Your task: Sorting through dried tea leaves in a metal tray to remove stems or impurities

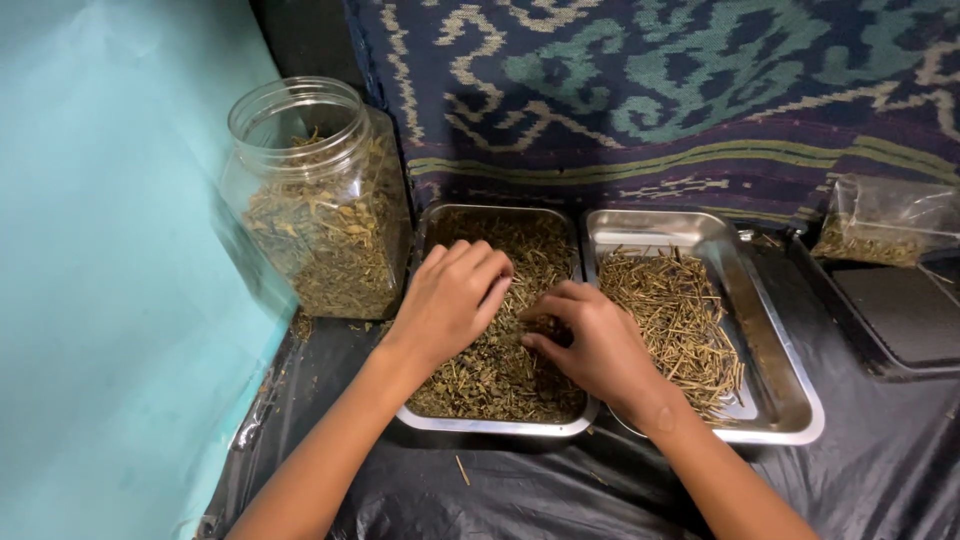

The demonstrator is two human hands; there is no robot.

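On black sheeting, the left hand [450, 300] rests flat and open on the herb tray [497, 425]; the right hand [590, 340] pinches herbs. A careless sweep could spill leaves over the rim.

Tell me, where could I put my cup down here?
Bare black sheet lies in front of the two trays, between the arms. More lies right of the right tray, before the dark flat slab. The left tray is crowded: left hand and right hand both rest in the dried herbs there. The jar presses against its left side.
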